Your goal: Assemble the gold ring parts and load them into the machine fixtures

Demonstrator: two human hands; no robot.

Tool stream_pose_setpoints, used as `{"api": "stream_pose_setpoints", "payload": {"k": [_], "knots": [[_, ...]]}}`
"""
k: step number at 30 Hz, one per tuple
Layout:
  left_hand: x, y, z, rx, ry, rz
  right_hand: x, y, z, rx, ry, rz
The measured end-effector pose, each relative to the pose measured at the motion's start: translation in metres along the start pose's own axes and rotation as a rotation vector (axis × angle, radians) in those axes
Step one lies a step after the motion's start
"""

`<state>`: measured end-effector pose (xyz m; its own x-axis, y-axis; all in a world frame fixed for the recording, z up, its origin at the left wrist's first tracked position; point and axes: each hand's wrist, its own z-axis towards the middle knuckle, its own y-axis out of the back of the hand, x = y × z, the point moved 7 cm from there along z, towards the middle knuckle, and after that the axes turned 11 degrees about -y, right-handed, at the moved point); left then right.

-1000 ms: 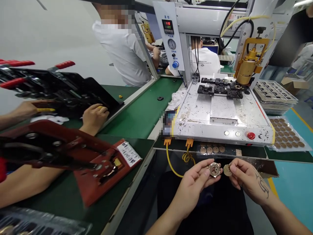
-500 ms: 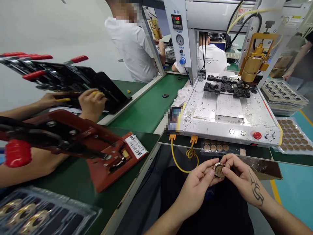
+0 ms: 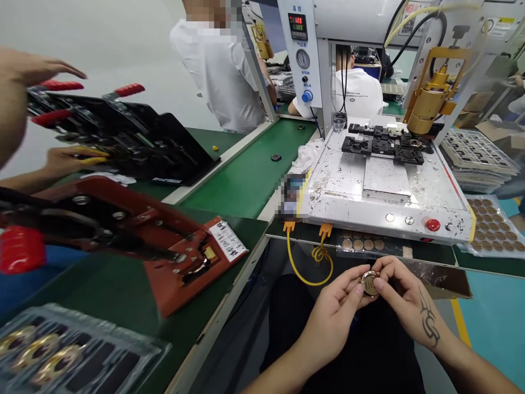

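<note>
Above my lap, my left hand [image 3: 337,306] and my right hand [image 3: 400,293] pinch a small round watch case [image 3: 369,283] between thumbs and fingertips. It has a shiny gold-coloured rim and a brownish flat face with small marks turned up toward me. My left fingers close on its left edge, while my right thumb presses at its right edge. Part of the rim is hidden behind the fingertips. Just beyond my hands, under the machine's front edge, lies a clear strip of round brown discs [image 3: 363,243].
A white press machine [image 3: 340,202] with a gold cylinder [image 3: 427,109] and black fixtures [image 3: 381,143] stands ahead. On the left are a red-brown lever press [image 3: 164,273], a tray of gold rings [image 3: 127,350] and a co-worker's hand [image 3: 61,161]. More brown discs [image 3: 492,224] lie right.
My hands still hold the watch case in nearly the same place. At the left, a co-worker's arm has risen toward the red-handled clamps, and that person's other hand has drawn back left.
</note>
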<state>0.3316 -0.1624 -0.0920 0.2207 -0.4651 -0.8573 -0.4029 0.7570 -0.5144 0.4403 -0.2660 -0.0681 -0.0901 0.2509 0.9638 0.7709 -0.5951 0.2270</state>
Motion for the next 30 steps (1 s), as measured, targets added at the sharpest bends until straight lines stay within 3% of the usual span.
{"api": "stream_pose_setpoints", "payload": {"k": [7, 12, 18, 20, 23, 25, 28, 30], "knots": [[0.001, -0.003, -0.002, -0.005, -0.052, 0.089, 0.004, 0.0, -0.006, -0.098, 0.094, -0.137], [0.007, 0.005, -0.005, -0.021, -0.165, 0.306, 0.002, 0.001, -0.007, -0.192, 0.175, -0.315], [-0.01, 0.009, 0.004, 0.181, -0.189, 0.594, 0.011, -0.012, 0.001, 0.036, 0.321, -0.379], [-0.022, 0.015, 0.008, 0.129, -0.167, 0.524, 0.012, -0.012, 0.008, 0.049, 0.267, -0.29], [-0.035, 0.025, 0.008, -0.011, -0.132, 0.378, 0.001, -0.015, 0.021, 0.059, 0.033, -0.03], [-0.038, 0.026, 0.005, -0.036, -0.099, 0.354, -0.007, -0.026, 0.026, 0.119, -0.08, 0.144], [-0.043, 0.028, -0.002, -0.044, -0.077, 0.396, -0.008, -0.043, 0.029, 0.211, -0.108, 0.238], [-0.05, 0.032, -0.006, -0.061, -0.088, 0.444, -0.002, -0.045, 0.03, 0.208, -0.034, 0.159]]}}
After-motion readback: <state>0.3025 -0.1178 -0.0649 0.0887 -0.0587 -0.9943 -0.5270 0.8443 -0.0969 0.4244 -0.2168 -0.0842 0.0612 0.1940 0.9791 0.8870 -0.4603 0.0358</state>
